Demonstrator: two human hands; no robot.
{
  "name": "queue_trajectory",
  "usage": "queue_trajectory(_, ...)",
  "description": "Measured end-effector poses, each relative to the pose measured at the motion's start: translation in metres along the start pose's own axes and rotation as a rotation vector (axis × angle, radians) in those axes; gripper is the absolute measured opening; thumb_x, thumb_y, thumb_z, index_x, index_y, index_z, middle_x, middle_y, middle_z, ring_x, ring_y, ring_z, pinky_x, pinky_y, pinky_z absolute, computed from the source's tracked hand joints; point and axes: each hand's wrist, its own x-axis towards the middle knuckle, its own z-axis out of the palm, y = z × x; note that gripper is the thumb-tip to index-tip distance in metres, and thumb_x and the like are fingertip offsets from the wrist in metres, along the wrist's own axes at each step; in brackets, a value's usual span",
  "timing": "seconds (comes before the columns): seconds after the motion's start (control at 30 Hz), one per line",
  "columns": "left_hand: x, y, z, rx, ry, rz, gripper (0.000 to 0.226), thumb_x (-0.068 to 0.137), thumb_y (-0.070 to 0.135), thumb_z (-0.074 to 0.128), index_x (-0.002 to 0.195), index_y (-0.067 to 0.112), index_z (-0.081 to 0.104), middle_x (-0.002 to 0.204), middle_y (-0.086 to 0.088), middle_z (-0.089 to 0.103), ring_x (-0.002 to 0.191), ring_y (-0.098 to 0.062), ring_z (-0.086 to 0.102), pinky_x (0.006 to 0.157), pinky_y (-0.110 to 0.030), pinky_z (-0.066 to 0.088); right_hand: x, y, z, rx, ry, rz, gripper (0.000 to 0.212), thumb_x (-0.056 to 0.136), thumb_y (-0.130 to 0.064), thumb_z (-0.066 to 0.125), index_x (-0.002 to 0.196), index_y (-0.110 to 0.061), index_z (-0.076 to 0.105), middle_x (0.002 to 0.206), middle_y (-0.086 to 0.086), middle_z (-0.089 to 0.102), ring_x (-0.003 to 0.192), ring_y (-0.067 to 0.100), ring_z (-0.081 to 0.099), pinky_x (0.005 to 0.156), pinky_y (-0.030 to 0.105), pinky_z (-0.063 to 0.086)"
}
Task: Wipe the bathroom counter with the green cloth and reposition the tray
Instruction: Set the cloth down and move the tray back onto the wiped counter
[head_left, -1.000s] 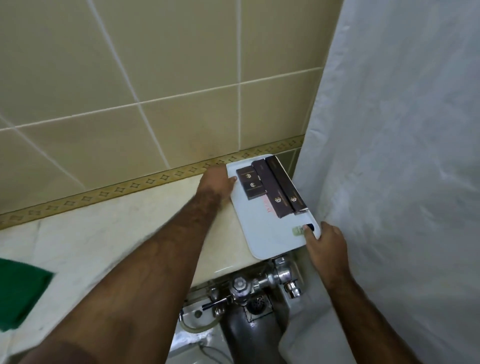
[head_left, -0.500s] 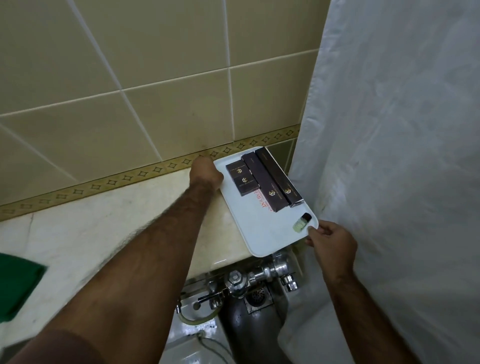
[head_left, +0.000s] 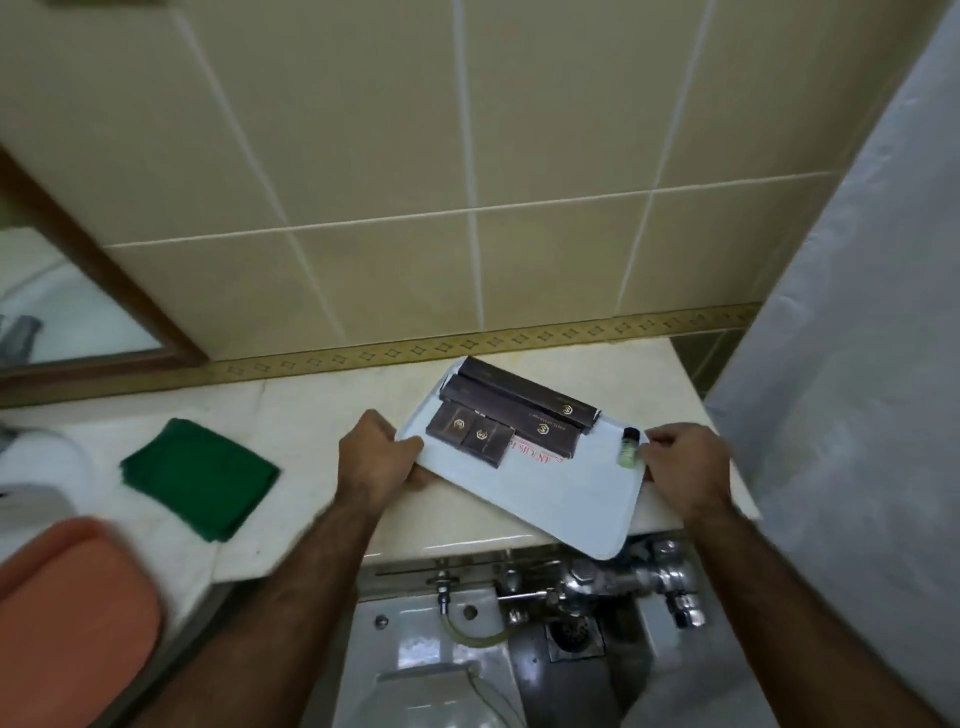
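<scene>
We hold the white tray (head_left: 545, 493) with both hands on the marble counter (head_left: 322, 410). Our left hand (head_left: 376, 457) has its grip closed on the tray's left edge, and our right hand (head_left: 683, 460) pinches the right edge, just beside a small green bottle (head_left: 627, 449) that lies on the tray. Between the two grips lie dark brown boxes (head_left: 511, 415), two long and two short. The tray sits at an angle, and its near corner passes over the counter edge. The green cloth (head_left: 200, 478) lies folded on the counter, well to the left of our left grip, touched by no hand.
</scene>
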Motion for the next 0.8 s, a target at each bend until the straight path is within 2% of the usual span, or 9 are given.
queue_trajectory(0.1, -0.002, -0.029, -0.03, -0.11, 0.03, -0.095, 0.017, 0.084, 0.013, 0.067, 0.09, 0.01, 0.051, 0.07, -0.01, 0.075, 0.046, -0.023, 0.072, 0.039, -0.025, 0.051, 0.015, -0.039, 0.036, -0.112, -0.042, -0.118, 0.025, 0.084, -0.005, 0.071, 0.108, -0.002, 0.08, 0.111, 0.016, 0.078, 0.107, 0.033, 0.071, 0.102, 0.037, 0.052)
queue_trajectory(0.2, -0.001, -0.05, -0.048, -0.135, 0.057, -0.135, 0.014, 0.085, 0.013, 0.062, 0.086, 0.01, 0.048, 0.059, -0.011, 0.074, 0.048, -0.025, 0.073, 0.05, -0.029, 0.054, 0.028, -0.071, 0.071, -0.158, -0.101, -0.147, 0.029, 0.088, -0.006, 0.068, 0.115, -0.004, 0.078, 0.12, 0.015, 0.076, 0.115, 0.032, 0.067, 0.107, 0.038, 0.051)
queue_trajectory(0.27, 0.003, -0.06, -0.054, -0.121, 0.069, -0.148, 0.012, 0.087, 0.014, 0.06, 0.086, 0.008, 0.05, 0.059, -0.011, 0.074, 0.046, -0.024, 0.072, 0.049, -0.026, 0.051, 0.035, -0.085, 0.087, -0.158, -0.111, -0.154, 0.03, 0.088, -0.004, 0.064, 0.115, -0.005, 0.078, 0.121, 0.015, 0.076, 0.117, 0.033, 0.067, 0.107, 0.038, 0.051)
queue_trajectory(0.4, 0.019, -0.068, -0.056, -0.12, 0.065, -0.17, 0.011, 0.089, 0.015, 0.06, 0.09, 0.005, 0.054, 0.074, -0.015, 0.075, 0.045, -0.023, 0.072, 0.047, -0.025, 0.052, 0.047, -0.103, 0.109, -0.123, -0.057, -0.179, 0.024, 0.089, -0.005, 0.066, 0.11, -0.005, 0.079, 0.116, 0.013, 0.077, 0.113, 0.031, 0.068, 0.104, 0.035, 0.051)
queue_trajectory(0.47, 0.028, -0.068, -0.054, -0.113, 0.062, -0.186, 0.011, 0.09, 0.013, 0.06, 0.093, 0.003, 0.057, 0.073, -0.014, 0.075, 0.046, -0.025, 0.072, 0.049, -0.028, 0.057, 0.053, -0.11, 0.115, -0.088, -0.03, -0.182, 0.015, 0.087, -0.007, 0.072, 0.1, -0.007, 0.079, 0.108, 0.013, 0.078, 0.106, 0.031, 0.069, 0.098, 0.035, 0.053)
queue_trajectory(0.53, 0.038, -0.065, -0.053, -0.132, 0.051, -0.214, 0.011, 0.09, 0.009, 0.059, 0.095, -0.001, 0.058, 0.068, -0.015, 0.075, 0.045, -0.026, 0.072, 0.044, -0.028, 0.056, 0.059, -0.116, 0.12, -0.043, -0.009, -0.173, 0.009, 0.083, -0.008, 0.078, 0.092, -0.007, 0.076, 0.101, 0.013, 0.076, 0.098, 0.031, 0.069, 0.091, 0.035, 0.055)
queue_trajectory(0.63, 0.047, -0.062, -0.051, -0.134, 0.011, -0.259, 0.012, 0.089, 0.003, 0.059, 0.092, -0.008, 0.063, 0.062, -0.016, 0.074, 0.045, -0.028, 0.072, 0.044, -0.028, 0.057, 0.069, -0.123, 0.129, 0.021, 0.004, -0.143, 0.012, 0.08, -0.01, 0.083, 0.087, -0.006, 0.075, 0.098, 0.014, 0.076, 0.094, 0.032, 0.07, 0.09, 0.034, 0.054)
queue_trajectory(0.7, 0.05, -0.06, -0.051, -0.135, -0.016, -0.291, 0.008, 0.089, 0.002, 0.06, 0.093, -0.004, 0.061, 0.062, -0.015, 0.074, 0.048, -0.028, 0.073, 0.05, -0.032, 0.061, 0.076, -0.125, 0.134, 0.044, 0.002, -0.103, 0.015, 0.077, -0.012, 0.086, 0.087, -0.006, 0.076, 0.098, 0.013, 0.078, 0.095, 0.031, 0.071, 0.09, 0.032, 0.053)
queue_trajectory(0.8, 0.051, -0.057, -0.055, -0.155, -0.049, -0.32, 0.009, 0.089, 0.001, 0.058, 0.096, 0.005, 0.054, 0.067, -0.016, 0.075, 0.048, -0.028, 0.074, 0.046, -0.03, 0.059, 0.083, -0.126, 0.135, -0.003, -0.013, -0.11, 0.017, 0.074, -0.015, 0.087, 0.087, -0.008, 0.078, 0.096, 0.013, 0.078, 0.096, 0.033, 0.072, 0.091, 0.035, 0.054)
